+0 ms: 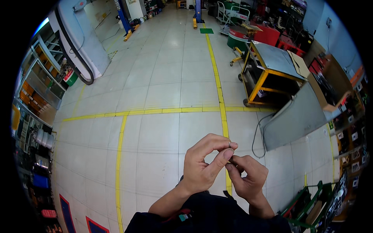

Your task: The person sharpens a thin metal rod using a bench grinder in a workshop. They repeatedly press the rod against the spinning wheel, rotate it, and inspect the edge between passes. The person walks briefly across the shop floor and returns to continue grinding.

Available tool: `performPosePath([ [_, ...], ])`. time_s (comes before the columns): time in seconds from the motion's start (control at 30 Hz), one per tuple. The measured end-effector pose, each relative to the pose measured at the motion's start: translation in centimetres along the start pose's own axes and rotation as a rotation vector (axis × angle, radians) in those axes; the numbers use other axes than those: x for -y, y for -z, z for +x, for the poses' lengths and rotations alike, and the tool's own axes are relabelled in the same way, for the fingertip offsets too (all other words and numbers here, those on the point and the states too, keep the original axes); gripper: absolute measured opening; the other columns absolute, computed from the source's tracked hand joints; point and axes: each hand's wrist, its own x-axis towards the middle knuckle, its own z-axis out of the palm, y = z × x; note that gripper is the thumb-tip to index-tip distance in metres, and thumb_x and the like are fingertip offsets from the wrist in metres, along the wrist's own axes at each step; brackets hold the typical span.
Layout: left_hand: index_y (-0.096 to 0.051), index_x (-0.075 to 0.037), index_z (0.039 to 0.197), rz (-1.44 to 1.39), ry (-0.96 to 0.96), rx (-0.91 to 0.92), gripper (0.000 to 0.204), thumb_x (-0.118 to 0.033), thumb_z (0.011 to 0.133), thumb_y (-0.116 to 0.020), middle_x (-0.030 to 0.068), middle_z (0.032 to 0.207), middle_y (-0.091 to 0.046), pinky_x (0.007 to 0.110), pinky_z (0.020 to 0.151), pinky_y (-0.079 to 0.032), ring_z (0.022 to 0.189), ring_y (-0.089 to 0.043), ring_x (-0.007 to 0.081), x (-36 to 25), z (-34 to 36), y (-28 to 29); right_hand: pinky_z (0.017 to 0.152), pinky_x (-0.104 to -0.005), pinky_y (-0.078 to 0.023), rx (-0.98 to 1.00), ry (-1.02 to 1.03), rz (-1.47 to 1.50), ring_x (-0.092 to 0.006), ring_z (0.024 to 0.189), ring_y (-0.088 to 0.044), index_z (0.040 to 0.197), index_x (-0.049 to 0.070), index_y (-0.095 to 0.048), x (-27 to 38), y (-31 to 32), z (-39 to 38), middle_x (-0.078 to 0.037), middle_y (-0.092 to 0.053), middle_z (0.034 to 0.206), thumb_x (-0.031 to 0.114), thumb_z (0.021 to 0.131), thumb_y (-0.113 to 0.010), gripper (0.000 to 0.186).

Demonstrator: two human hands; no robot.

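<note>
Both of my hands are raised together over the tiled floor, low and right of centre. My left hand (205,161) is closed in a pinch, thumb against index finger. A tiny light-coloured bit shows at its fingertips, too small to name. Just below and to the right, my right hand (248,174) is curled, its thumb and forefinger pinched close to the left thumb. Between the right fingertips whatever is held is mostly hidden. The two hands touch or nearly touch at the fingertips.
Yellow lines (171,110) cross the pale tiled floor. A yellow-framed metal cart (278,58) stands at the right, near a grey cabinet (295,120) with a black cable. A green rack (311,206) is at lower right. Shelves of goods (40,180) line the left; a white pillar (83,42) rises behind.
</note>
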Motion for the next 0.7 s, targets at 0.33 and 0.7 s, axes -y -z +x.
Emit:
performPosePath([
  [0.33,-0.07,0.004,0.1,-0.355,0.144,0.091,0.011,-0.004,0.094,-0.066,0.0106,0.098,-0.066,0.028,0.078,-0.052,0.087,-0.063,0.0146,22.9,43.2,6.7,0.048,-0.0278,-0.044,0.03,-0.125,-0.097,-0.0154,0.051,-0.058,0.098,0.005,-0.073,-25.1,-8.2,36.8,-0.005,-0.064,0.068,0.003,0.082,-0.075,0.016],
  [0.7,-0.073,0.003,0.101,0.036,0.178,0.128,0.014,-0.008,0.095,-0.066,0.0116,0.094,-0.069,0.029,0.079,-0.052,0.087,-0.065,0.0164,47.4,88.2,11.1,0.059,-0.0263,-0.05,-0.074,-0.246,0.352,-0.0144,0.065,-0.066,0.106,0.0,-0.071,-59.4,-19.6,75.0,-0.01,-0.068,0.076,0.006,0.093,-0.068,0.014],
])
